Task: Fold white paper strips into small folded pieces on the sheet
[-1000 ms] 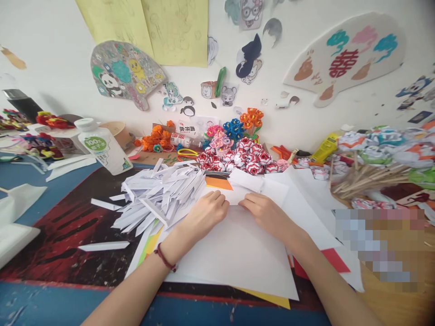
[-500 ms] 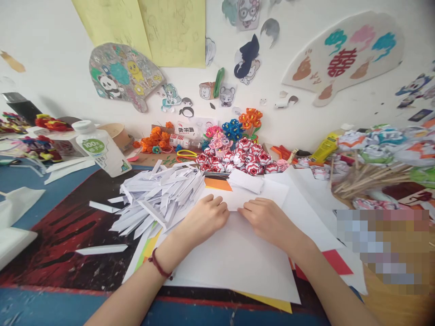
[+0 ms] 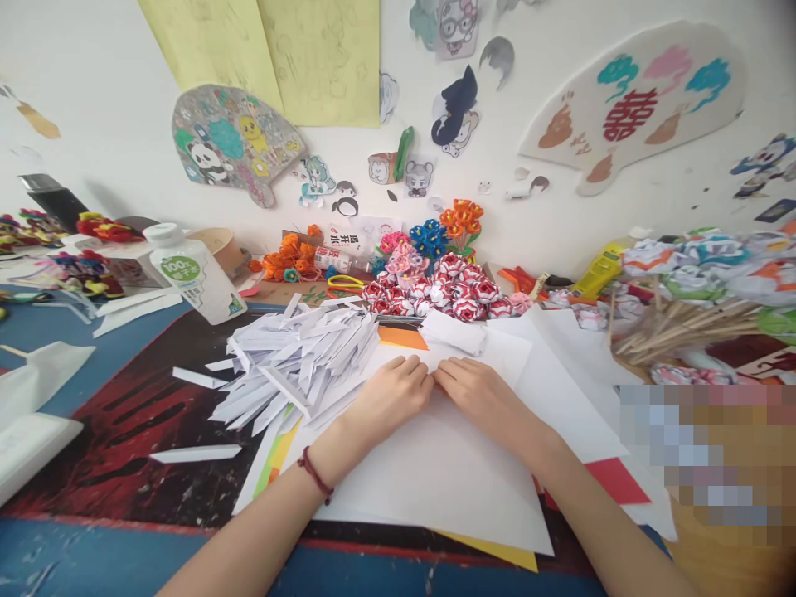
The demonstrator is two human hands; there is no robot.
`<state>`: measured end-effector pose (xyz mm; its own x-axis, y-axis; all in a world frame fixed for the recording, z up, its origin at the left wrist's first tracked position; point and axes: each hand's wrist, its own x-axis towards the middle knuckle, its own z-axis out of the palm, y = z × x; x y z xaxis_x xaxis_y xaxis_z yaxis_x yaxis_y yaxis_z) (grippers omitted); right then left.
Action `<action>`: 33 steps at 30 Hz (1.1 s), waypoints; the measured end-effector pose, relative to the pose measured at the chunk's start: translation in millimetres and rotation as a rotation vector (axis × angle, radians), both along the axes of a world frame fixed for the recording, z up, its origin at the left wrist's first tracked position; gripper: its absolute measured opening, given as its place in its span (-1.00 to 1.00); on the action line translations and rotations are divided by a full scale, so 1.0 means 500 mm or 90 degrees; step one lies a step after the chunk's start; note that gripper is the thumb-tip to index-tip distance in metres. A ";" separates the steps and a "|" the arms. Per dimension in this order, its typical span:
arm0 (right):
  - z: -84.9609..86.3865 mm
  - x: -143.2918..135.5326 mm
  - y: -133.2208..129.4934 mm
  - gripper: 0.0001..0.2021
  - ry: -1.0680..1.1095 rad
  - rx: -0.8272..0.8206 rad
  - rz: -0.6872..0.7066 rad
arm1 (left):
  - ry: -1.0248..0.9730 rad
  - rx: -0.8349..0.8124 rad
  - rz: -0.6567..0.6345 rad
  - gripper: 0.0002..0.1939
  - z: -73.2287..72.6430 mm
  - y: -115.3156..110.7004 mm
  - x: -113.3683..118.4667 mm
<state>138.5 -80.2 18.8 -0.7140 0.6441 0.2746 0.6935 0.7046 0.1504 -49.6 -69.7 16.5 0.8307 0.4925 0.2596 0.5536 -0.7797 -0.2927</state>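
Two bare hands meet over a stack of white paper (image 3: 448, 481) at the middle of a blue counter (image 3: 80, 555). The left hand (image 3: 398, 387), with a dark red bracelet (image 3: 315, 475) on its wrist, and the right hand (image 3: 471, 390) are side by side, knuckles up, fingers curled inward at the white paper; their fingertips are hidden, so whether they pinch a separate piece cannot be told. Just beyond them lie a piece of orange paper (image 3: 403, 337) and a folded white paper (image 3: 453, 333). To the left, folded white strips (image 3: 304, 356) form a loose heap, and a single strip (image 3: 196, 453) lies apart on a dark red and black mat (image 3: 143, 423). A red paper (image 3: 618, 481) shows beyond the right forearm. Along the back are a tilted white bottle (image 3: 196, 278), red-and-white flowers (image 3: 463, 290) in a cluster, and a yellow box (image 3: 598, 269); thin wooden sticks (image 3: 684, 327) lie bundled at right. Two painted fan shapes (image 3: 634, 108) hang on the white wall (image 3: 560, 224).
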 end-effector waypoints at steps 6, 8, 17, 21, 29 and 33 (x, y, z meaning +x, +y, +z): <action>0.006 0.013 -0.002 -0.75 0.001 0.027 0.023 | 0.033 -0.018 0.022 -0.87 0.017 -0.007 -0.018; 0.008 0.015 -0.004 -0.74 -0.007 0.020 0.016 | 0.040 -0.025 0.022 -0.88 0.021 -0.011 -0.023; 0.010 0.022 -0.008 -0.81 0.027 -0.069 -0.022 | 0.026 -0.102 0.013 -0.88 0.029 -0.008 -0.041; 0.000 0.008 -0.004 -0.81 0.018 -0.017 -0.022 | 0.035 -0.051 0.000 -0.88 0.018 -0.005 -0.030; -0.007 -0.002 0.003 -0.78 -0.012 0.042 -0.011 | -0.044 -0.050 0.034 -0.82 -0.005 0.002 -0.019; -0.017 -0.001 0.008 -0.78 0.100 -0.023 -0.009 | -0.114 -0.099 0.070 -0.80 -0.004 -0.002 -0.013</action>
